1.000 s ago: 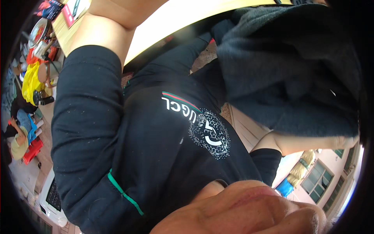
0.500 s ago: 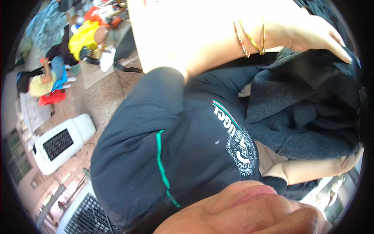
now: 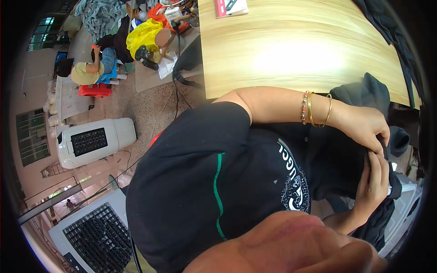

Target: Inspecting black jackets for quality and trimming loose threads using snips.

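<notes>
A black cloth garment (image 3: 334, 159) hangs bunched in front of my chest; its exact kind is hard to tell. My left hand (image 3: 366, 129), with bracelets (image 3: 311, 109) around the wrist, has its fingers bent down onto the garment's upper edge. Just below, my right hand (image 3: 375, 177) presses its fingers together on the same edge, with the fingertips of both hands almost meeting. A dark grey fold of cloth (image 3: 362, 93) lies beside my left wrist, against the table's edge. Folds of cloth hide my thumbs in part.
A light wooden table (image 3: 255, 50) with a booklet (image 3: 231, 8) on it stands beyond my left arm. Dark cloth (image 3: 387, 22) drapes over its far right side. At the left are a white air cooler (image 3: 98, 141), a seated person (image 3: 93, 70) and a yellow bag (image 3: 145, 38).
My hands, apart on the spread garment before, have come together at one edge. The garment is gathered and lower, and the view has shifted, showing more of the table.
</notes>
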Action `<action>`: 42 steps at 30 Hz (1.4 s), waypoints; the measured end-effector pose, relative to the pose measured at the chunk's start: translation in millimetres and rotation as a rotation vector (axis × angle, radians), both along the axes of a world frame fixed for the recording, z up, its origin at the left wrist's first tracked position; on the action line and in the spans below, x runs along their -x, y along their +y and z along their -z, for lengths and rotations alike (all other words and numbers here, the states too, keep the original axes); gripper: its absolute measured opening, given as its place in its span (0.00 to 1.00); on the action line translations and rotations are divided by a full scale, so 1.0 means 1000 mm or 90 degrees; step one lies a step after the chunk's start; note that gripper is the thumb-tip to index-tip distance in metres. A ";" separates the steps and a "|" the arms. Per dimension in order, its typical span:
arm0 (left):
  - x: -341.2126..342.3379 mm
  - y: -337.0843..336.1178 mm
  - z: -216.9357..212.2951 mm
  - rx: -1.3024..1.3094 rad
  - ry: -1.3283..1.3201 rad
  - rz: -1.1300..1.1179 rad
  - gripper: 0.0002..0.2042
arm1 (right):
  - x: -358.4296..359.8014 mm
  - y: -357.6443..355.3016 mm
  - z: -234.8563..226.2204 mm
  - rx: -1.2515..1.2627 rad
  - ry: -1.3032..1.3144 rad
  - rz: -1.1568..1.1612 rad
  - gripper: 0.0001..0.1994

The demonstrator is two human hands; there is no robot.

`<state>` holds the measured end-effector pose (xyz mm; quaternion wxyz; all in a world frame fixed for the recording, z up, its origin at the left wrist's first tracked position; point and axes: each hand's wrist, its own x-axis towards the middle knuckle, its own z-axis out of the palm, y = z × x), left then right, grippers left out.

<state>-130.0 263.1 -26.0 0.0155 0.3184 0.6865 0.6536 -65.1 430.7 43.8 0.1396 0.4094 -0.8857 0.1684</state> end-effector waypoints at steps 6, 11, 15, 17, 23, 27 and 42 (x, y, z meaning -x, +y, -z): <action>0.004 0.001 0.008 0.000 -0.084 0.097 0.18 | 0.001 0.030 0.018 0.067 0.014 0.063 0.13; 0.008 0.007 0.017 -0.041 -0.082 0.031 0.17 | 0.019 0.040 0.037 0.120 0.024 0.082 0.13; 0.008 0.011 0.016 -0.054 -0.052 0.027 0.19 | 0.023 0.048 0.045 0.160 0.007 0.103 0.12; 0.009 0.013 0.020 -0.077 -0.006 -0.010 0.18 | 0.025 0.046 0.046 0.181 -0.010 0.101 0.13; 0.009 0.011 0.026 -0.056 0.150 -0.020 0.15 | 0.026 0.061 0.049 0.168 -0.132 0.059 0.14; 0.012 0.003 0.020 -0.052 0.118 0.063 0.14 | 0.022 0.050 0.051 0.321 -0.224 0.221 0.20; 0.009 0.012 0.023 0.004 0.129 0.018 0.10 | 0.027 0.078 0.083 0.513 -0.380 0.121 0.10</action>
